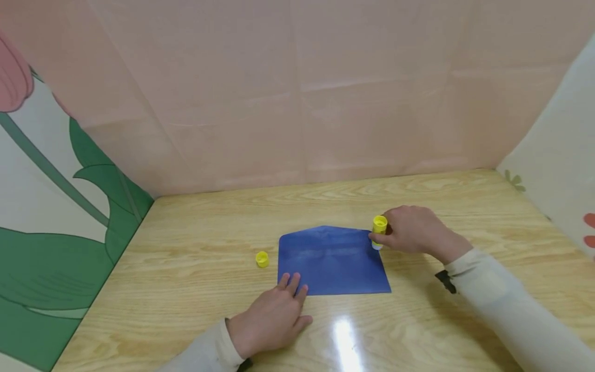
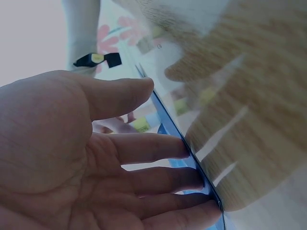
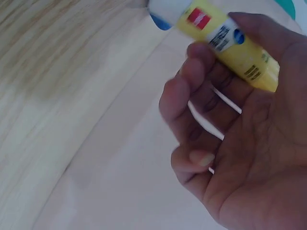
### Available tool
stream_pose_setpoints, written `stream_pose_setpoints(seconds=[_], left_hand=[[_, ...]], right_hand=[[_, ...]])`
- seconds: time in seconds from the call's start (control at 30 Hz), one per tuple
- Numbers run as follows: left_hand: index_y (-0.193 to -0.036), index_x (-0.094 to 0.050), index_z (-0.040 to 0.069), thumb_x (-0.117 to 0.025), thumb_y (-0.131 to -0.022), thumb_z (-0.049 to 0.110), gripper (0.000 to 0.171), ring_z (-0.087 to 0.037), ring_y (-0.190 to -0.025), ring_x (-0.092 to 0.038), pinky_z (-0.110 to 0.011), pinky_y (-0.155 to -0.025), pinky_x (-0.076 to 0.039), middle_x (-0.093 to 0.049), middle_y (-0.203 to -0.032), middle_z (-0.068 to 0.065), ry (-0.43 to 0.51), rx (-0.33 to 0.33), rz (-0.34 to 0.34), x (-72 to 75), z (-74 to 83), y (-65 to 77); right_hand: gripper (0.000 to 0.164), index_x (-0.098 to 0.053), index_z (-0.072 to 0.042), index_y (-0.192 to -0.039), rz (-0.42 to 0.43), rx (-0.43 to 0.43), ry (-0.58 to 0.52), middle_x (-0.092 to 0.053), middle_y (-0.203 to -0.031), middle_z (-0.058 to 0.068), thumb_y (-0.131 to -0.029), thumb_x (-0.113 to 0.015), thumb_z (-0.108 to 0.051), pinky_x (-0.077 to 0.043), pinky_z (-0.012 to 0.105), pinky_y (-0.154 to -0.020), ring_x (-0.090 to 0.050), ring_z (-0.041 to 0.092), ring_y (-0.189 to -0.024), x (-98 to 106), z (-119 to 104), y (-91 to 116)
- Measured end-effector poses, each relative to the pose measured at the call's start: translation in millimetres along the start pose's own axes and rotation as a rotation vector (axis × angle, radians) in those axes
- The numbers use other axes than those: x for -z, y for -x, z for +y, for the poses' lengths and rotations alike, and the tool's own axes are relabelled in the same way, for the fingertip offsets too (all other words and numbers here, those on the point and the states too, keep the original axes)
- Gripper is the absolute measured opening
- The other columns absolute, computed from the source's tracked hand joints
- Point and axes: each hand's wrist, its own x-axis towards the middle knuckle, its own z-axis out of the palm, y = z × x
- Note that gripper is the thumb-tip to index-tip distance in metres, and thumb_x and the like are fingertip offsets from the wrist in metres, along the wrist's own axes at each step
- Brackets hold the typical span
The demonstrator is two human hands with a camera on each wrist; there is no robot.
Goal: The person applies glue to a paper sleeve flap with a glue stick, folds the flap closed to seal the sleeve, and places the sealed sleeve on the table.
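Note:
A blue paper envelope [image 1: 332, 263] lies on the table, its flap side toward the back. My left hand [image 1: 274, 315] rests at its front left corner, fingers extended onto the paper; the left wrist view shows the fingertips along the blue edge [image 2: 165, 115]. In my right hand [image 1: 413, 230] a yellow glue stick [image 1: 378, 227] is pinched between thumb and fingers, its white end down at the envelope's right upper corner. Its printed label shows on the glue stick [image 3: 225, 38] in the right wrist view. Left of the envelope sits a small yellow cap [image 1: 262, 259].
The wooden table [image 1: 209, 222] meets a pinkish sheet [image 1: 297, 103] hanging at the back. A wall panel with painted green leaves [image 1: 42, 268] stands on the left, and a pale panel [image 1: 558, 155] on the right. Light glares off the table's front.

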Motion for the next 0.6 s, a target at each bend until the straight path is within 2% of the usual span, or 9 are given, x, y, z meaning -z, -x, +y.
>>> stream_pose_setpoints(seconds=[0.13,0.4,0.6], left_hand=[[-0.144,-0.050,0.002,-0.048,-0.103,0.044,0.058,-0.042,-0.141,-0.042,-0.042,-0.114,-0.041,-0.042,-0.151,-0.026,-0.007,-0.005,0.012,0.2,0.3,0.4],[-0.142,-0.052,0.001,-0.049,-0.103,0.044,0.059,-0.042,-0.138,-0.045,-0.042,-0.112,-0.043,-0.045,-0.148,-0.027,-0.037,-0.015,0.046,-1.5,0.2,0.4],[-0.143,-0.052,0.002,-0.049,-0.103,0.044,0.058,-0.042,-0.139,-0.045,-0.042,-0.112,-0.043,-0.045,-0.149,-0.026,-0.021,-0.016,0.029,-1.0,-0.3,-0.2]], right_hand=[[0.045,-0.047,-0.017,-0.065,0.030,-0.033,0.038,-0.044,-0.057,-0.004,-0.090,-0.066,-0.050,-0.031,0.027,-0.046,-0.043,0.012,-0.051,5,4,1],[0.047,-0.045,-0.018,-0.064,0.056,-0.030,0.010,-0.043,-0.057,-0.004,-0.091,-0.064,-0.052,-0.030,0.027,-0.046,-0.043,0.012,-0.051,8,3,1],[0.046,-0.046,-0.017,-0.064,0.073,-0.014,-0.010,-0.042,-0.056,-0.004,-0.090,-0.066,-0.050,-0.030,0.027,-0.046,-0.042,0.012,-0.050,5,-5,1]])
